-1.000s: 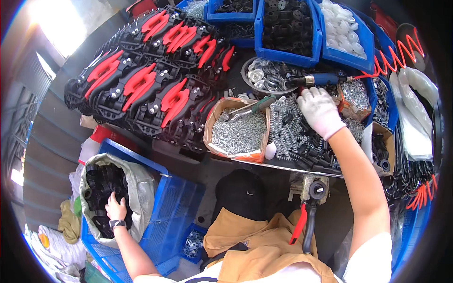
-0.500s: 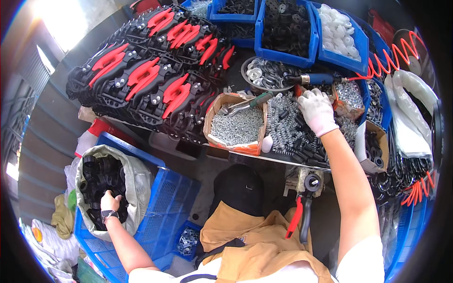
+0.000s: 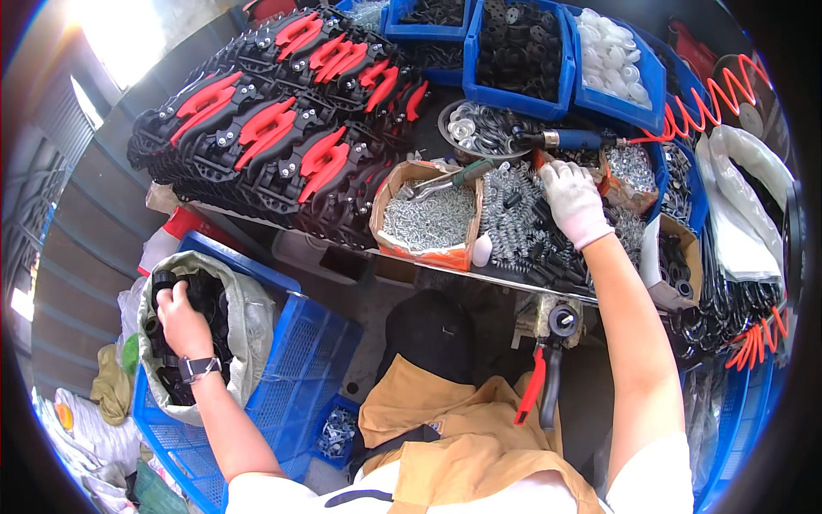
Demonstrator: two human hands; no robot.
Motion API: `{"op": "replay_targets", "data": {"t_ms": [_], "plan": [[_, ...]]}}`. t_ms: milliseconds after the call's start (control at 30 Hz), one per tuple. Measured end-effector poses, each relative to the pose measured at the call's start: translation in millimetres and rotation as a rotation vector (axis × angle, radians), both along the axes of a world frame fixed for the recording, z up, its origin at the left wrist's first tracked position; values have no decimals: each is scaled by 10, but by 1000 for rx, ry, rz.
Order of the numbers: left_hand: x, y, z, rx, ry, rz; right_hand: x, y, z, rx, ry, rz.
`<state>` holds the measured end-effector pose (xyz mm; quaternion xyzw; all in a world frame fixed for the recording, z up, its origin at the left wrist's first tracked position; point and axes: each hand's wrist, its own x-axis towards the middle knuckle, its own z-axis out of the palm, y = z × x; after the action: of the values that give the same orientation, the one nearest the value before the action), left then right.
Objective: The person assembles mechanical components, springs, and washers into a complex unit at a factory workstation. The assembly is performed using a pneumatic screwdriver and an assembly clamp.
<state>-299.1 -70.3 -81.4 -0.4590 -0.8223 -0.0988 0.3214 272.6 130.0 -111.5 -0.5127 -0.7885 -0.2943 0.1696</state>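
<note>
My left hand [image 3: 184, 321], bare with a dark watch band, reaches into a white woven sack [image 3: 257, 330] of black plastic fittings [image 3: 205, 295]. Its fingers close round a black round plastic fitting [image 3: 163, 281] at the sack's far side. My right hand [image 3: 572, 203], in a white glove, rests on the bench with fingers bent over the small parts. What lies under its fingertips is hidden. Beside it spreads a heap of metal coil springs [image 3: 511, 223] mixed with short black cylinders [image 3: 545, 276]. Just beyond its fingers lies a blue air ratchet [image 3: 574, 139].
Black-and-red assemblies [image 3: 265, 128] are stacked on the bench's left. A carton of screws [image 3: 428, 223] holds a green-handled tool [image 3: 467, 174]. Blue bins [image 3: 518, 107] stand at the back. A red coiled hose [image 3: 706, 103] runs right. A black-and-red clamp-like assembly [image 3: 561, 321] sits at the front edge.
My left hand has moved up and away within the sack, and a black fitting now shows at its fingers. My right hand has stayed nearly in place.
</note>
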Motion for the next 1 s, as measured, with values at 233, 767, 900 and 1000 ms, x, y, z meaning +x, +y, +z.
{"op": "replay_targets", "data": {"t_ms": [233, 767, 900, 1000], "plan": [[1468, 333, 304, 279, -435, -760, 17, 7, 110, -137, -73, 43], [3004, -45, -486, -196, -1618, -1324, 68, 79, 178, -175, -113, -19], [3079, -107, -664, -270, -1757, -1292, 41, 88, 249, -278, 9, -60], [3221, -106, -717, -341, -1818, -1304, 236, 44, 220, -177, -63, 8]]}}
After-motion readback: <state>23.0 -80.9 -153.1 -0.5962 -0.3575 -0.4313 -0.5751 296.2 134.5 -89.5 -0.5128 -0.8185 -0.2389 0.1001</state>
